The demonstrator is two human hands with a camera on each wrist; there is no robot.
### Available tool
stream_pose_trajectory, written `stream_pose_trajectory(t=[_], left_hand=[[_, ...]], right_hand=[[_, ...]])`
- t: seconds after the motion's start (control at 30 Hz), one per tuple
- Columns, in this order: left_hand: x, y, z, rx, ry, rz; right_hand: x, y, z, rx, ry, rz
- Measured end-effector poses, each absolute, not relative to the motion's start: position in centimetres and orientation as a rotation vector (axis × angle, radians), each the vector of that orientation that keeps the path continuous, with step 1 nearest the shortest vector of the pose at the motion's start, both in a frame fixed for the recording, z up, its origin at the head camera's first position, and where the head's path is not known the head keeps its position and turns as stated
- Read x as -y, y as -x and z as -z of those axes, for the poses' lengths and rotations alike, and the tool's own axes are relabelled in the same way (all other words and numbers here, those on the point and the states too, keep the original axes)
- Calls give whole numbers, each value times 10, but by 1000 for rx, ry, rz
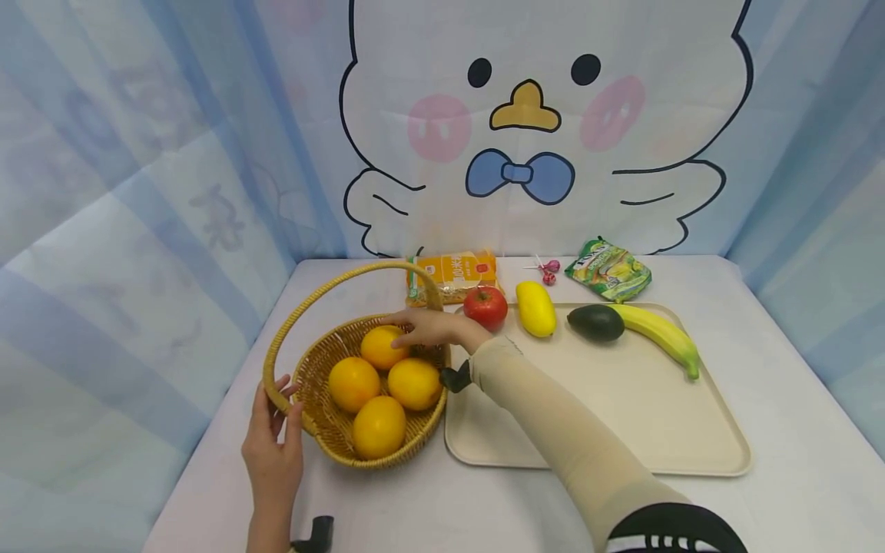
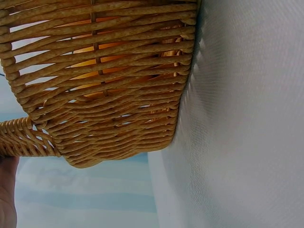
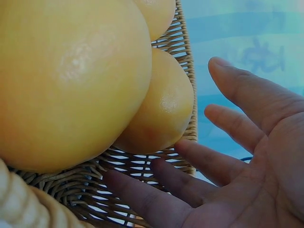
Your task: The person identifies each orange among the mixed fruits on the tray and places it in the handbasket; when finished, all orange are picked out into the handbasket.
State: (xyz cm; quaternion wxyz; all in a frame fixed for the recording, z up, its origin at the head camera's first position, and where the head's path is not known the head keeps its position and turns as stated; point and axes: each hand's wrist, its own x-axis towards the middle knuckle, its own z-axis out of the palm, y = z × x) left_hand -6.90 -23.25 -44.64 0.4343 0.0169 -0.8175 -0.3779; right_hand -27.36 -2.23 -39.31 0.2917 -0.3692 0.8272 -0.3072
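Note:
A wicker basket (image 1: 325,445) with a tall arched handle stands left of the tray. Several oranges (image 1: 379,427) lie in it. My left hand (image 1: 273,453) holds the near left foot of the handle (image 1: 271,369), thumb on one side and fingers on the other; the left wrist view catches only part of that hand, beside the handle's base. Over the far rim reaches my right hand (image 1: 432,326), its fingers at the farthest orange (image 1: 382,346). The right wrist view has those fingers (image 3: 209,159) extended and spread, fingertips right beside an orange (image 3: 164,107).
A beige tray (image 1: 664,430) on the right bears a banana (image 1: 660,334), an avocado (image 1: 596,323), a yellow mango (image 1: 535,309) and a red apple (image 1: 485,307) at its far edge. Behind lie an orange food packet (image 1: 456,273), lollipops (image 1: 549,269) and a green bag (image 1: 608,269). Curtains surround the table.

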Motion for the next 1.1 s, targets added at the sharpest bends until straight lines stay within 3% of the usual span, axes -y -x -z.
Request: stream_pose_trajectory(t=[0.6,0.87,1.1], left_hand=[[232,73,445,2051,-41,963],[229,70,433,2100,-79,932],[209,75,393,2076,-69,828]], right_hand=[[7,270,387,-2234,1041,829],[-38,252,363,-2269,1056,897],[-101,231,340,-2352,966,1017]])
